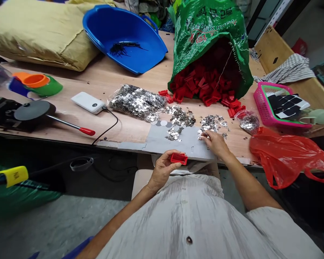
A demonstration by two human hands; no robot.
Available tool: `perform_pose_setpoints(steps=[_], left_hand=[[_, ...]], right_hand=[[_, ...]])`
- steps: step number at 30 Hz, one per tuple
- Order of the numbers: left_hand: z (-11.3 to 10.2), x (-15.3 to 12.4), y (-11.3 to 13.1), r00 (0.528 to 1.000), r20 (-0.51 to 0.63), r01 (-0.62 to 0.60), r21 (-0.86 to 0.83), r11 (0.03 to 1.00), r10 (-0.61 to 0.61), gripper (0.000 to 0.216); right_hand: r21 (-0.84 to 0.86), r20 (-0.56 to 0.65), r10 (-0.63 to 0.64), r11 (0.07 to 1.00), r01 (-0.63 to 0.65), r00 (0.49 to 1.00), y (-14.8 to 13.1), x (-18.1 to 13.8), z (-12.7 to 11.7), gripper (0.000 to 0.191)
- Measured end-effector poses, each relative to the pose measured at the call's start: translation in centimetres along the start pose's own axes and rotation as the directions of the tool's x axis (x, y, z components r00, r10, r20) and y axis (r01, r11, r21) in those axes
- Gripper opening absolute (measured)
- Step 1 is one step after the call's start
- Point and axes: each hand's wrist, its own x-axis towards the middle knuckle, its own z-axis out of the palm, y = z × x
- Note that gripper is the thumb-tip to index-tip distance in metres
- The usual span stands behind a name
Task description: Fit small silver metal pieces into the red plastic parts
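Tabletop (67,80) of pale wood stretches across the view. At its far left lies a bulging tan sack (40,30). Toward the far right, a green woven bag (207,21) lies with its mouth toward the person, red plastic cases (202,84) spilling out onto the wood. Between these 2, a blue basin (148,59) holds thin black strands (124,47). A red carrier bag (291,154) slumps over the near right edge, just in front of a pink basket (261,104). On the left sits a black device with a red-tipped lever (70,124). A grey sheet (156,140) covers part of the near edge, with a clear bag of metal pieces (137,101) just beyond it.

The left hand (162,169) holds 1 red case (179,158) between thumb and fingers, its open side up, in front of the table edge. The right hand (217,145) reaches over the sheet, its thumb and fingertips close together at a loose pile of metal pieces (209,124); whether they pinch 1, I cannot tell. A white power bank (88,102) lies farther left, with a black cable (115,122) plugged in. Another, smaller heap (174,135) of metal pieces rests on the sheet between the 2 hands.
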Motion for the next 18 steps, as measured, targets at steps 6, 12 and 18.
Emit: perform_pose_setpoints(steps=[6, 12, 18], left_hand=[[0.2, 0.0, 0.0, 0.995, -0.084, 0.049, 0.005, 0.999, -0.048, 0.042], [0.0, 0.1, 0.1, 0.994, -0.102, 0.044, 0.034, 0.998, -0.040, 0.043], [0.3, 0.4, 0.3, 0.989, -0.146, 0.040, 0.018, 0.999, -0.037, 0.044]], right_hand=[[-0.338, 0.040, -0.038, 0.940, 0.049, 0.998, 1.1, 2.2, 0.1, 0.009], [-0.338, 0.087, -0.021, 0.940, 0.049, 0.996, 0.8, 2.8, 0.5, 0.005], [-0.193, 0.036, 0.009, 0.981, -0.002, 0.999, 0.8, 2.6, 0.0, 0.007]])
